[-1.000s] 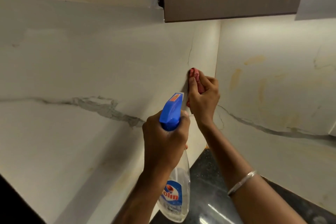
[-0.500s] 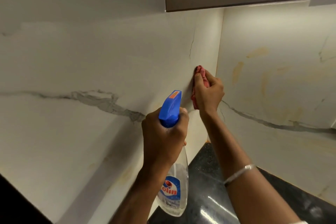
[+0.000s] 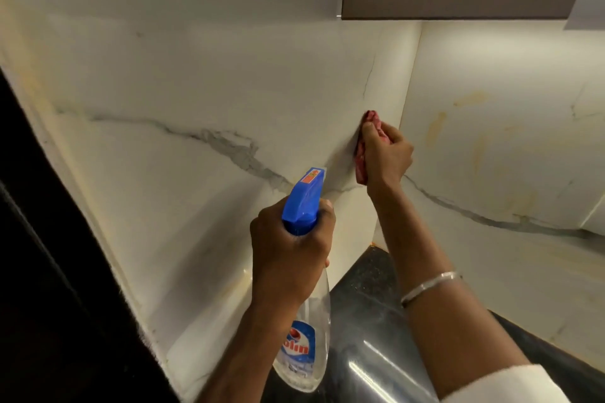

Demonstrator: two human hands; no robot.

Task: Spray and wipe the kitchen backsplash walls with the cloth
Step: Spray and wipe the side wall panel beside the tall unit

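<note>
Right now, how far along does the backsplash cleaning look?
Looks done: the left wall shows mostly grey veining, no obvious stains. In hand: the right hand presses the red cloth to that wall near the corner, while the left hand grips the spray bottle, nozzle aimed wallward. Left: the right wall carries yellowish streaks, so it probably awaits spraying and wiping.

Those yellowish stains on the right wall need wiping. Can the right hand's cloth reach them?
Probably yes: the right hand holds the cloth by the corner, and only bare wall lies between it and the stains.
</note>
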